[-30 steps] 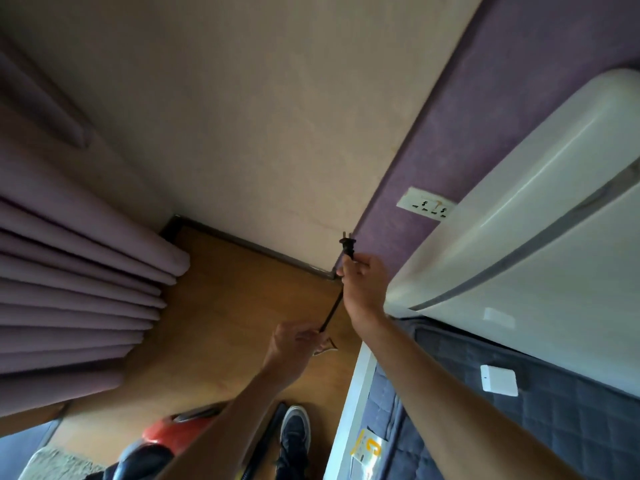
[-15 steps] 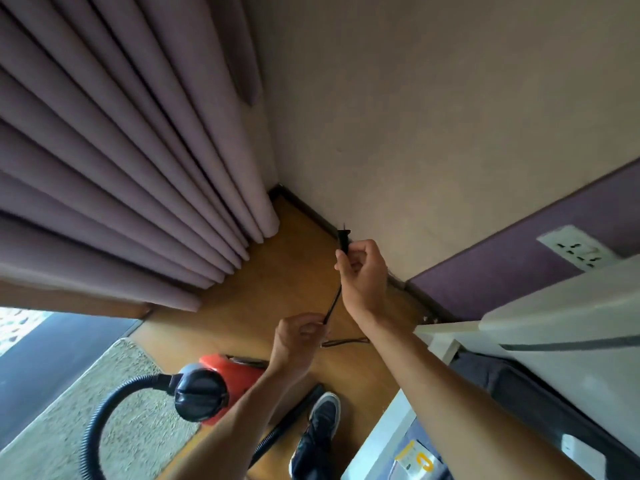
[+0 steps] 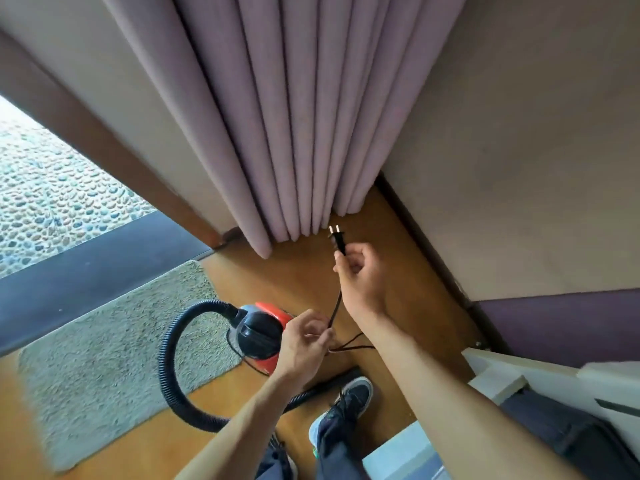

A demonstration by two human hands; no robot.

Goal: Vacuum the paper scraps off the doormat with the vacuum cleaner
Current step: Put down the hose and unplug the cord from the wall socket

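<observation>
A red and black vacuum cleaner (image 3: 259, 332) stands on the wooden floor, partly behind my left hand. Its black ribbed hose (image 3: 169, 368) loops over the beige shaggy doormat (image 3: 104, 358) at the lower left. No paper scraps show on the mat. My right hand (image 3: 362, 278) grips the black power plug (image 3: 337, 239) just below its two prongs, which point up. My left hand (image 3: 304, 341) pinches the thin black cord (image 3: 336, 306) lower down, in front of the vacuum cleaner.
Mauve curtains (image 3: 294, 116) hang to the floor ahead. A beige wall (image 3: 519, 150) with a dark skirting runs on the right, a purple panel (image 3: 561, 323) below it. White furniture (image 3: 519, 375) sits at lower right. My shoe (image 3: 353, 396) is below the vacuum cleaner. A doorway with pebble ground (image 3: 52, 188) lies left.
The view has swung left and down, from the wall socket and white furniture to the curtains, doormat and vacuum cleaner. Both hands keep their hold on the plug and cord.
</observation>
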